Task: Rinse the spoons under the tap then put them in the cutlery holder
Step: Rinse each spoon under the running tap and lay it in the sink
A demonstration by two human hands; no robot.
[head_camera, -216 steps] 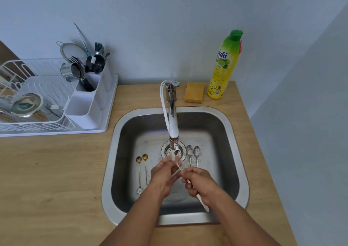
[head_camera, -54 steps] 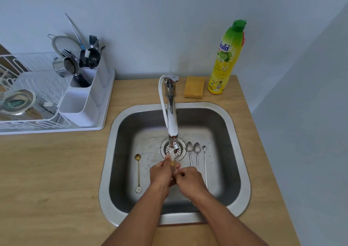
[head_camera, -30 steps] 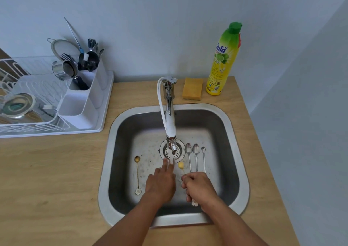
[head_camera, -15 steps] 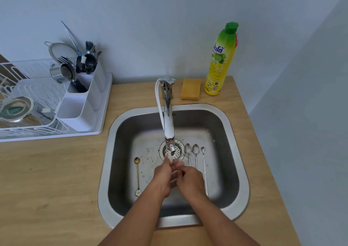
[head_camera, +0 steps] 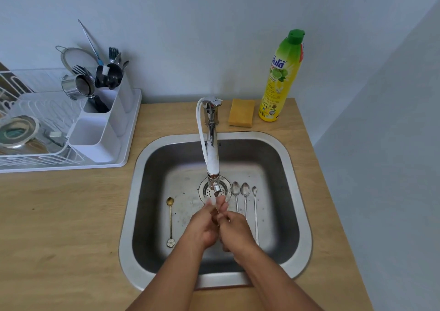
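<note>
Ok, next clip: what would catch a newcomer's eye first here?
Two bare hands, left hand and right hand, meet under the chrome tap over the square steel sink. A tall yellow, green-capped dish soap bottle stands at the back right of the wooden counter. Three slim silver spoons lie side by side right of the drain.

Two hands meet under one tap in one sink. Three silver spoons and one gold spoon lie on its floor. One bottle, one sponge, one rack and one holder of three compartments stand on the counter.
</note>
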